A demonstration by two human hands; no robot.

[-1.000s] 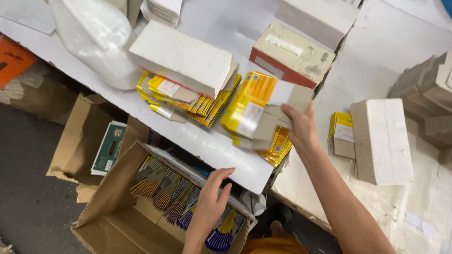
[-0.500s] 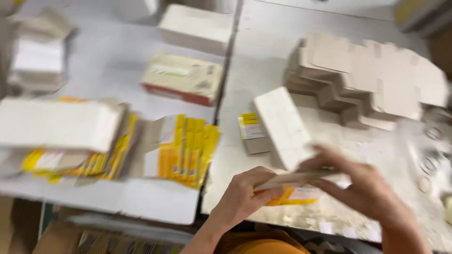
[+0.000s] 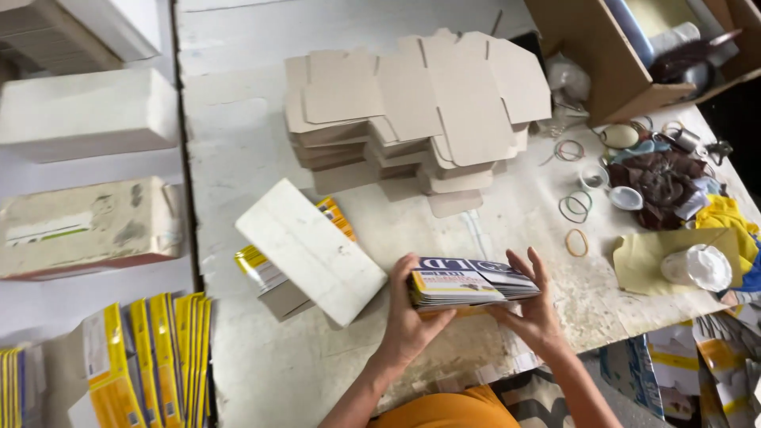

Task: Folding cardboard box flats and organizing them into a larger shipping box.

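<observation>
We see the left hand (image 3: pixel 410 317) and the right hand (image 3: pixel 533 305) clasped around the ends of a stack of flat printed packets (image 3: pixel 469 283), held just above the worn white table (image 3: pixel 238 158). At nine o'clock from the stack lies a long white box (image 3: pixel 311 251); at twelve o'clock sits a pile of flat cardboard blanks (image 3: pixel 420 103), and at two o'clock lie loose rubber bands (image 3: pixel 575 206).

A worn, white-painted desk (image 3: pixel 238 158) fills most of the view, its surface scuffed and stained, with grey patches showing through the paint toward its near edge. A dark seam runs from its far edge to its near edge on the left, where a second, paler and cleaner desk top (image 3: pixel 87 170) butts against it. At the far right corner stands an open brown cardboard box (image 3: pixel 590 55) tipped on its side. Light is even and soft, casting only faint shadows. No wall, window or floor can be made out clearly.
</observation>
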